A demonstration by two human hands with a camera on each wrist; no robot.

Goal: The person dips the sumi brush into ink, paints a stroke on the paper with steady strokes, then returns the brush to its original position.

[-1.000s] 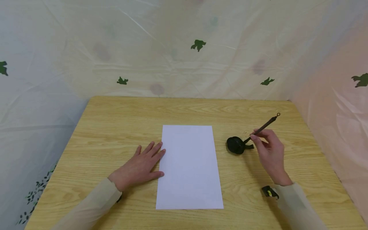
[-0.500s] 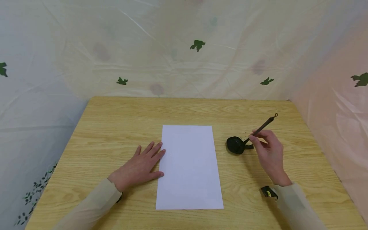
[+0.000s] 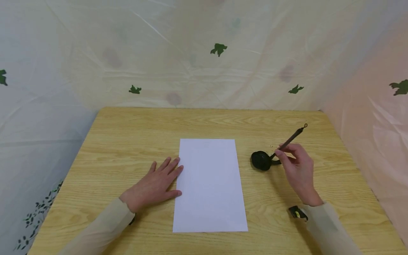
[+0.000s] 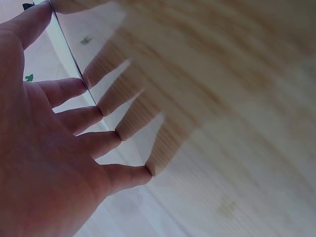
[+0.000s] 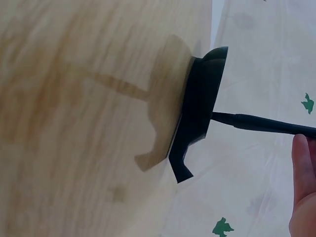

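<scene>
A white sheet of paper (image 3: 208,184) lies upright in the middle of the wooden table. My left hand (image 3: 156,186) rests at its left edge with spread fingers, the fingertips on the border; the left wrist view shows those fingers (image 4: 131,177) straight, their tips against the shiny tabletop. To the right of the paper stands a small black ink dish (image 3: 260,161) with a short curved handle. My right hand (image 3: 299,170) pinches a dark calligraphy brush (image 3: 291,139) between thumb and fingers. The brush leans over the dish, its tip hidden inside behind the rim in the right wrist view.
The wooden table (image 3: 127,131) reaches back to a pale curtain (image 3: 191,63) printed with green bird shapes. More curtain hangs along the left and right sides. Faint dark specks (image 3: 271,146) mark the wood behind the dish.
The brush's looped top end has shifted slightly left, and my right hand with it. Its lower end has stayed at the ink dish. My left hand and the paper have not moved.
</scene>
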